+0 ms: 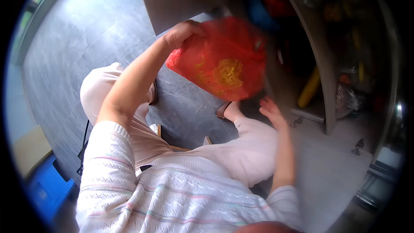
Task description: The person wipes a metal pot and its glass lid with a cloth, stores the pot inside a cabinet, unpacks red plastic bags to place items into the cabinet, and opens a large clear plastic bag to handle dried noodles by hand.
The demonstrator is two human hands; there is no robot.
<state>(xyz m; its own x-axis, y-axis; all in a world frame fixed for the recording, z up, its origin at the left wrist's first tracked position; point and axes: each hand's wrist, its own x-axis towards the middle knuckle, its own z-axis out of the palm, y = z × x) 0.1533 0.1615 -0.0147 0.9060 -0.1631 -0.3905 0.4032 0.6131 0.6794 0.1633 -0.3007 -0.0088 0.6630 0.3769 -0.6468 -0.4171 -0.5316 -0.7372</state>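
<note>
A red plastic bag (211, 54) with yellow printed characters and a round emblem hangs in front of the cabinet, bulging and slightly blurred. My left hand (183, 33) is closed on its upper left edge, fingers partly hidden behind the plastic. What the bag contains is hidden. Just below the bag's lower right side is my right hand (271, 111), apart from it, fingers spread and holding nothing.
Two cabinet doors (172, 0) (327, 168) stand open around a dark interior. Inside are a blue item (261, 13), a yellow tube-like object (309, 87) and clear plastic bags (347, 99). A blue plastic object (49, 185) lies at lower left on the grey floor (90, 30).
</note>
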